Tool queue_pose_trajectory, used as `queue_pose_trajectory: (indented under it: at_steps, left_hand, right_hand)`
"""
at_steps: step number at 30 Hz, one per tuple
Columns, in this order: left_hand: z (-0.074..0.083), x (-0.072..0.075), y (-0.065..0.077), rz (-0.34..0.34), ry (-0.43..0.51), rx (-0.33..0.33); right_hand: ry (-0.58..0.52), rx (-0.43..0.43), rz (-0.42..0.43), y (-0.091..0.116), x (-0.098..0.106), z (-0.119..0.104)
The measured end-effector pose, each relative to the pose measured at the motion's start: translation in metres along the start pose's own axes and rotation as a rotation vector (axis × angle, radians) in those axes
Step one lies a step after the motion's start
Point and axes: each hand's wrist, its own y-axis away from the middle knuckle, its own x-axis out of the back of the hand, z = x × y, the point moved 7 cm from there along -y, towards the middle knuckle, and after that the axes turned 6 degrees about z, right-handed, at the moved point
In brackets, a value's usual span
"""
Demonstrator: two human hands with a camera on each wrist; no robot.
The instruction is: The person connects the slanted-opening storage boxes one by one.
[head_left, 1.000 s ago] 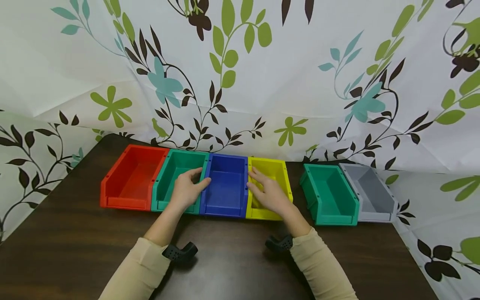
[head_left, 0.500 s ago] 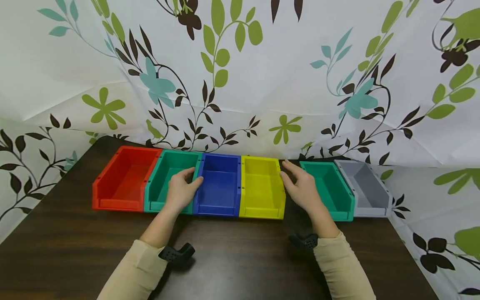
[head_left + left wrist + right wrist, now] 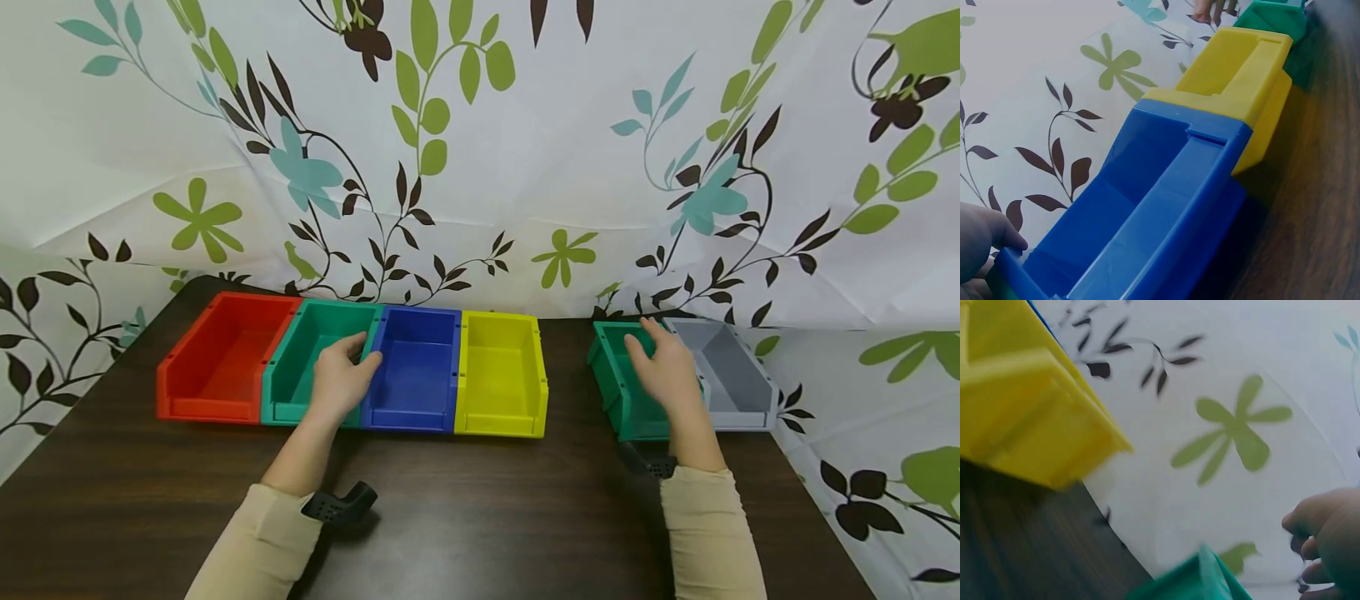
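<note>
My left hand is at the joined side walls of the left green storage bin and the blue storage bin. In the left wrist view its thumb lies over the blue bin's rim, with the fingers on the green side, pinching the walls. Over the right green storage bin hovers my right hand, fingers loosely spread, holding nothing. The hand and forearm cover part of that bin. A grey storage bin stands against its right side.
A red storage bin ends the row at the left, and a yellow storage bin adjoins the blue one. A gap of dark wooden table separates the two groups. Behind hangs a leaf-patterned white sheet.
My right hand has moved right, from the yellow bin across the gap to above the right green bin. The left hand stays at the green and blue walls. The head view shifts slightly.
</note>
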Motion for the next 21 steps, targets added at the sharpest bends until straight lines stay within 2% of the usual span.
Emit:
queue_pose_trajectory:
  at_steps: [5,10,21]
  left_hand:
    - [0.0,0.008,-0.001,0.012,-0.01,0.015]
    - [0.0,0.017,-0.001,0.036,-0.024,0.026]
    - [-0.003,0.03,-0.005,0.062,-0.079,0.034]
  right_hand:
    - [0.101,-0.106,-0.047,-0.001,0.007,0.025]
    - [0.151,-0.179,-0.13,0.0,0.004,0.04]
    - [0.179,-0.214,-0.216,0.004,-0.003,0.04]
